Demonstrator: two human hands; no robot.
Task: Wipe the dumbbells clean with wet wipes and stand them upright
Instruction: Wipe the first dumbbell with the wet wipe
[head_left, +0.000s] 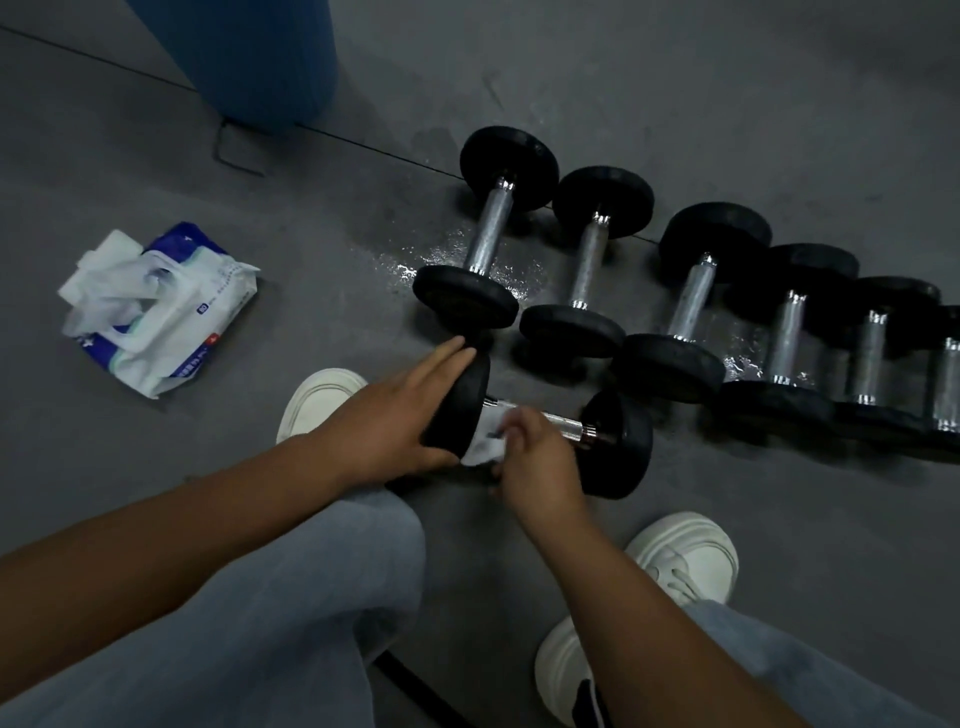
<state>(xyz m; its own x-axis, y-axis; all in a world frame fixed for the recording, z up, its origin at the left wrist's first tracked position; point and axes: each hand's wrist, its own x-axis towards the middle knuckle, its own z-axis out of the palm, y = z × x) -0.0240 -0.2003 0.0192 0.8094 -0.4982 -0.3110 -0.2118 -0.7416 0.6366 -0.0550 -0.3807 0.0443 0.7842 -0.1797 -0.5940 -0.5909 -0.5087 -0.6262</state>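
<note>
1. Just in front of the row of dumbbells (587, 265), on the person's side of it, one dumbbell (563, 420) lies on its side on the floor, crosswise to the row.
2. The left hand (395, 415) steadies this dumbbell. Its fingers lie straight across the outer face of the head farther from the row's right end, and the thumb runs along the lower rim.
3. The right hand (540, 457) pinches a white wet wipe (483, 441), bunched round the steel handle right beside that same head.
4. This looks like the wiping step, with the handle being cleaned. Every dumbbell in the row lies flat, so none has been stood up yet.
5. The next move probably calls for running the wipe along the handle to the other head, then tipping the dumbbell onto one head with a firm two-handed hold.
6. Well to the left of the row lies the wipe pack (171, 317), its flap open and several wipes bunched out of the opening. How many remain inside cannot be told.
</note>
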